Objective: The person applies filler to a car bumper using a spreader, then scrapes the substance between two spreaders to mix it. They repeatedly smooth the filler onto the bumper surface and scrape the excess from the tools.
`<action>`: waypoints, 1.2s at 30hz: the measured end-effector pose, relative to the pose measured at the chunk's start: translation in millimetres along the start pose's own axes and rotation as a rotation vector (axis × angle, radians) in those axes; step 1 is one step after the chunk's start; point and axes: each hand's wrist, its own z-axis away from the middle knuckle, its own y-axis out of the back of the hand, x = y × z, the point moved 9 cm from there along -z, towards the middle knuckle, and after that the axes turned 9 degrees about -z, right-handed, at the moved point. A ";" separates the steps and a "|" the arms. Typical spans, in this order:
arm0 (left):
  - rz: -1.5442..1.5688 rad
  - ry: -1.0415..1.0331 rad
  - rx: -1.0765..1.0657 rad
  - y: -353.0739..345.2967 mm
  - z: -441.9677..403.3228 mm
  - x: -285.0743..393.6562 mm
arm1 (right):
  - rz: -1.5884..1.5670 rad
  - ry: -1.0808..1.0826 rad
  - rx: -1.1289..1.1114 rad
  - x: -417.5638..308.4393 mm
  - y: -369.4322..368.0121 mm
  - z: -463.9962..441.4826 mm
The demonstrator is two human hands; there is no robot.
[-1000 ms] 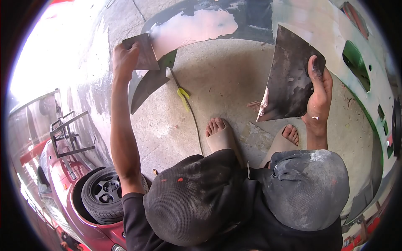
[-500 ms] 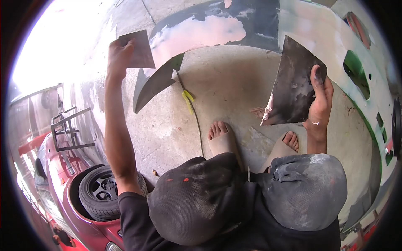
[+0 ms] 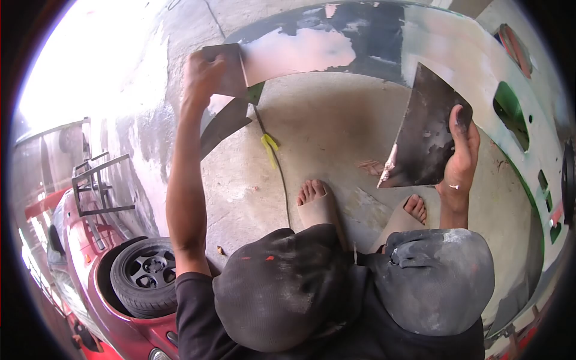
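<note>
My left hand (image 3: 201,75) is closed on a dark, flat, rectangular putty spreader (image 3: 231,73). The spreader's right edge lies against the pale pink filler patch (image 3: 306,51) on the curved car bumper (image 3: 375,36); a thin light line shows along that edge. In my right hand (image 3: 461,153) is a dark smeared putty board (image 3: 427,129), tilted, with the thumb on top of it. Pinkish putty (image 3: 389,165) clings to the board's lower left edge. The fingers under the board are mostly hidden. Dark and white stains mark the right thumb and wrist.
The bumper arcs around in front and down the right side, with green-edged openings (image 3: 511,114). A cable (image 3: 282,180) with a yellow tie (image 3: 269,142) runs over the concrete floor. At left are a metal frame (image 3: 102,186), a red car body (image 3: 96,288) and a wheel (image 3: 147,276).
My left hand and the spreader have moved right, over the left end of the filler patch. The putty board in my right hand sits slightly lower in view.
</note>
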 end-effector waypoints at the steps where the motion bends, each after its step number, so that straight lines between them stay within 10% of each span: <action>1: -0.021 -0.011 0.009 1.8 6.7 9.9 | -0.034 -0.032 -0.005 4.6 0.4 0.3; 23: -0.119 0.004 -0.015 1.1 8.4 13.3 | 0.006 -0.078 0.002 11.4 -3.1 1.1; 36: 0.870 0.372 -0.110 25.4 90.7 -114.6 | -0.015 -0.140 0.072 15.5 -5.2 3.2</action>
